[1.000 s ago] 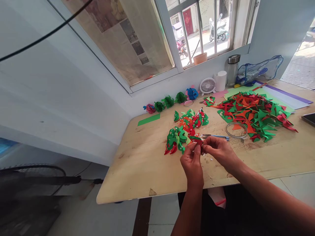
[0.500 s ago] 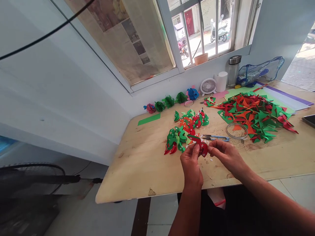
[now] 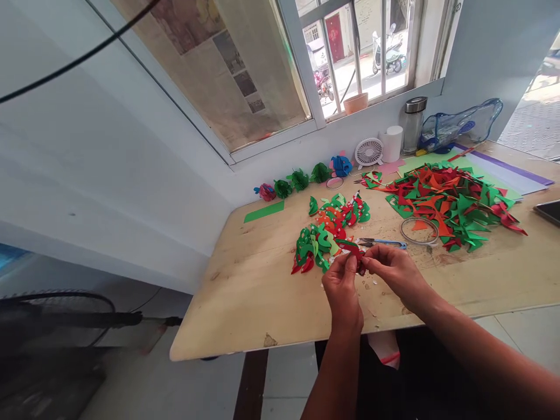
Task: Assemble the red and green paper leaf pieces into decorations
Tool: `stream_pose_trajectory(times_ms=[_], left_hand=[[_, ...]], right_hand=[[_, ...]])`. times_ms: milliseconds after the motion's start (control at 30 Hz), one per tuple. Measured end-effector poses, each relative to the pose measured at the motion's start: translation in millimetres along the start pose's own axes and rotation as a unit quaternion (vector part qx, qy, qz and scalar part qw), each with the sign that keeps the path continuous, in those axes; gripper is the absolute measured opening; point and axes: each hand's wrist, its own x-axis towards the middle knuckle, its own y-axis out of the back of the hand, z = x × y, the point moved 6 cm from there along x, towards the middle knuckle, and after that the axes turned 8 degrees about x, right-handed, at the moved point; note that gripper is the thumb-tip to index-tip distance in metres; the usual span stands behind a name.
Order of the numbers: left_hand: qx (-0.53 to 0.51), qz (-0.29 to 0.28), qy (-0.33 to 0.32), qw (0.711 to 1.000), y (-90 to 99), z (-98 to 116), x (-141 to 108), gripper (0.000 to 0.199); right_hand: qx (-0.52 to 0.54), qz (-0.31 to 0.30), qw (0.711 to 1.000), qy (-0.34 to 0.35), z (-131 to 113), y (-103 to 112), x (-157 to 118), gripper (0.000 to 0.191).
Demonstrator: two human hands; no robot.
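Between thumb and fingers, my left hand (image 3: 343, 284) pinches a red and green folded paper piece (image 3: 350, 247) above the table's front part. My right hand (image 3: 392, 269) is closed with its fingertips at the right edge of the same piece, partly covering it. Just behind the hands lie blue-handled thread snips (image 3: 385, 242), partly hidden. Left of them sits a cluster of green, red and orange cut paper pieces (image 3: 317, 242) with small white squares on them. A roll of clear tape (image 3: 419, 231) lies to the right.
A large heap of red, green and orange paper scraps (image 3: 455, 201) covers the right side. Along the wall stand paper ornaments (image 3: 300, 179), a small fan (image 3: 368, 153), a white roll (image 3: 392, 144) and a glass bottle (image 3: 413, 125). A phone (image 3: 548, 211) lies at the right edge.
My right hand has moved slightly left, its fingertips now pressing on the paper piece. The piece's red lower part is more covered. My left hand keeps its pinch.
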Motion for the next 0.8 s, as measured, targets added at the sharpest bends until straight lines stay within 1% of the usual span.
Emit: stream_pose_trajectory(times_ms=[67, 167, 233, 267, 300, 333, 400, 433, 467, 567, 667, 733, 800], left_hand=[[-0.03, 0.008, 0.046, 0.998, 2.0, -5.6, 1.9, 0.018], [-0.051, 0.028, 0.098, 0.994, 7.1, -11.1, 3.1, 0.02], [-0.05, 0.032, 0.112, 0.992, 9.5, -11.5, 2.3, 0.022], [-0.046, 0.031, 0.116, 0.992, 10.2, -11.2, 1.4, 0.022], [-0.039, 0.029, 0.119, 0.992, 10.7, -10.7, 0.2, 0.022], [-0.029, 0.026, 0.121, 0.992, 10.9, -10.2, -1.1, 0.023], [-0.007, 0.012, 0.125, 0.992, 10.7, -9.9, -3.6, 0.023], [0.004, 0.002, 0.125, 0.992, 10.3, -10.1, -4.7, 0.023], [0.016, -0.009, 0.122, 0.992, 9.6, -10.3, -5.6, 0.023], [0.05, -0.042, 0.103, 0.993, 6.6, -11.5, -7.9, 0.022], [0.095, -0.084, 0.077, 0.989, 1.7, -12.6, -10.8, 0.024], [0.125, -0.119, 0.071, 0.983, -1.0, -13.4, -13.2, 0.027], [0.14, -0.129, 0.066, 0.979, -0.1, -12.2, -13.7, 0.028]], right_hand=[[-0.029, 0.004, 1.0, 0.002, 2.2, 6.6, -0.3, 0.03], [-0.137, 0.048, 0.989, 0.031, 11.3, 27.4, 0.3, 0.029], [-0.219, 0.067, 0.972, 0.05, 20.4, 40.1, 1.9, 0.03], [-0.248, 0.07, 0.964, 0.062, 24.1, 44.6, 2.8, 0.026], [-0.26, 0.069, 0.96, 0.078, 26.3, 47.4, 3.6, 0.016], [-0.258, 0.065, 0.96, 0.091, 27.1, 48.7, 4.3, 0.012], [-0.265, 0.073, 0.957, 0.095, 23.8, 49.4, 5.0, 0.013], [-0.256, 0.079, 0.959, 0.089, 20.0, 48.5, 5.0, 0.015], [-0.234, 0.071, 0.966, 0.081, 15.2, 45.2, 4.9, 0.019], [-0.133, 0.001, 0.99, 0.051, 1.4, 27.3, 3.3, 0.027], [-0.043, -0.06, 0.997, -0.01, 1.4, 11.6, -0.1, 0.028], [0.004, -0.044, 0.999, -0.032, 5.6, 10.2, -1.8, 0.03], [0.028, -0.024, 0.998, -0.04, 9.7, 11.4, -3.2, 0.031]])
